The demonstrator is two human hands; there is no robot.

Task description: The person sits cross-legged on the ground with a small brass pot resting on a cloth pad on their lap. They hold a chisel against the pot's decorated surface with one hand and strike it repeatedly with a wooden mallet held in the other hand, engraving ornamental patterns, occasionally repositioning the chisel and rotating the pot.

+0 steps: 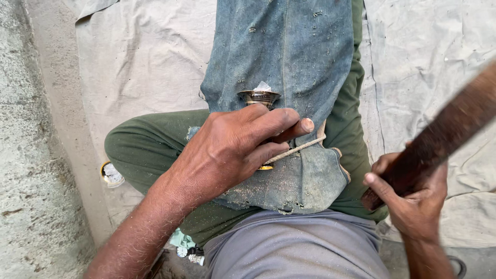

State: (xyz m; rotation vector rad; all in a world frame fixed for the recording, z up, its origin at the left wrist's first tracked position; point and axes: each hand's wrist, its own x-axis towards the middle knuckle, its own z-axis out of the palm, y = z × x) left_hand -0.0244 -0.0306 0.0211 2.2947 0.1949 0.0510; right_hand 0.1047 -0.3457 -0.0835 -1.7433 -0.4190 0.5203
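Fingers of our left hand (232,150) wrap tight round small brass cup (259,97) on denim cloth (289,57) over our lap; our right hand (413,199) clenches wooden stick (439,137), angled up-right.

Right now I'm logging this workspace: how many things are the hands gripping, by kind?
Metal cups, in the left hand: 1
Wooden sticks, in the right hand: 1
Total: 2
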